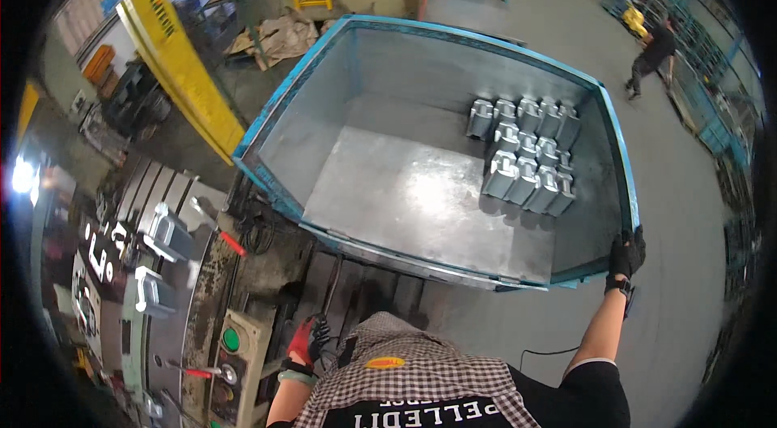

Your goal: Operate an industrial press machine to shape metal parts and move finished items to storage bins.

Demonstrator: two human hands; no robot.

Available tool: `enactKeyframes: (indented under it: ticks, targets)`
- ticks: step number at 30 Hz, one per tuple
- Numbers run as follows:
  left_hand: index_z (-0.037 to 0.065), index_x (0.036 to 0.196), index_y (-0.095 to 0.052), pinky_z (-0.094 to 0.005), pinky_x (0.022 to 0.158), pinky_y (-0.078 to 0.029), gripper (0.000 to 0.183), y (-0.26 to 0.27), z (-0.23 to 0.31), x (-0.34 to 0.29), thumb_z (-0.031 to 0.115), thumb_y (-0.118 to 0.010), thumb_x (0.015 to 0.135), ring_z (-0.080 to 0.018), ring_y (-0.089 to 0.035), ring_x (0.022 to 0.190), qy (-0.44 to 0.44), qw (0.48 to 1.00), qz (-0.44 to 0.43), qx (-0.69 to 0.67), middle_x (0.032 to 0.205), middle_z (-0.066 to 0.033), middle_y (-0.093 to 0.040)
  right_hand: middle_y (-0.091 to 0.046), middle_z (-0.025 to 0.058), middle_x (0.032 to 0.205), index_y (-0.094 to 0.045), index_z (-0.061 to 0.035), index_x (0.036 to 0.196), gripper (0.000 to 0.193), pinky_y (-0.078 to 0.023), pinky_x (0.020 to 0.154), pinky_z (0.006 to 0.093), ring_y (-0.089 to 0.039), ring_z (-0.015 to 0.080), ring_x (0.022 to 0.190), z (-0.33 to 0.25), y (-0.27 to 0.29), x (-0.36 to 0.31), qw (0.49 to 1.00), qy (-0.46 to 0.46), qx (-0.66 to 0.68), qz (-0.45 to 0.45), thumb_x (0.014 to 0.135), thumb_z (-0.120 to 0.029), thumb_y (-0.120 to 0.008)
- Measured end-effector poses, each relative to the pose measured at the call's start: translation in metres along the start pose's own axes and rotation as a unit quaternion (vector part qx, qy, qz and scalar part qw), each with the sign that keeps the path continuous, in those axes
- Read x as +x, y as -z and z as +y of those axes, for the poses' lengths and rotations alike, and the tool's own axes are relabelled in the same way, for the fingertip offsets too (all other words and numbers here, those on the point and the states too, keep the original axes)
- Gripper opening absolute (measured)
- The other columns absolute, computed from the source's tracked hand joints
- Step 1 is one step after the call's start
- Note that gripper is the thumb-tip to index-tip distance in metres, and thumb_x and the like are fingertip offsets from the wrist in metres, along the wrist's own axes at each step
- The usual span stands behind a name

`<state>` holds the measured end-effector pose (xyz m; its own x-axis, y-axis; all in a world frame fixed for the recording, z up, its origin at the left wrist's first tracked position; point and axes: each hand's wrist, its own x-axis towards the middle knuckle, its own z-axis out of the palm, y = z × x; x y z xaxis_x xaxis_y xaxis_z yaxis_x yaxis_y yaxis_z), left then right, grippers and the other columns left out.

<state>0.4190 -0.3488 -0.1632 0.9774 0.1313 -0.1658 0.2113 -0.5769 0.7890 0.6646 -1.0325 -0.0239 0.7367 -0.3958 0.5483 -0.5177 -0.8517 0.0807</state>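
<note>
My right hand (627, 252), in a dark glove, is closed over the near right corner of the rim of a large blue-edged metal bin (421, 270). Low at the centre left is my left hand (309, 339), in a red and black glove. Its fingers curl at the lower end of a dark metal rod (333, 284) that rises toward the bin's near side; the exact grip is partly hidden. Inside the bin, several silver-grey metal blocks (524, 154) with notched tops stand in close rows on the right, over a bare metal bottom (388, 185).
To the left, a machine bed (174, 201) carries two similar metal parts (166, 232) and red-handled tools (233, 243). A control box (235, 359) with a green button stands near my left hand. A yellow post (180, 63) rises beyond. Another person (654, 55) walks far right.
</note>
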Motion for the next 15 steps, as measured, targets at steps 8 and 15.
enactKeyframes:
  ticks: [8,15]
  targets:
    - [0.003,0.117,-0.053,-0.034,0.081,-0.046,0.036,-0.072,-0.109,-0.143,0.028,-0.045,0.092,-0.0269,-0.058,0.096,0.32,0.924,0.124,-0.167,0.108,-0.0124,-0.061,-0.059,0.0174,0.115,-0.062,-0.0056,0.112,0.034,-0.04,0.096,0.0405,-0.054,0.032,0.109,0.066,-0.085,0.031,0.989,0.142,0.029,-0.008,0.087,-0.024,-0.046]
    - [0.01,0.097,-0.062,-0.0361,0.085,-0.044,0.019,-0.08,-0.139,-0.259,0.019,-0.051,0.085,-0.024,-0.056,0.1,0.227,0.944,0.147,0.191,0.1,-0.008,-0.062,-0.059,0.0161,0.105,-0.044,0.0025,0.123,0.076,-0.047,0.072,0.0357,-0.057,0.0266,0.089,-0.075,-0.02,-0.044,0.958,0.012,0.287,-0.018,0.078,-0.058,-0.048]
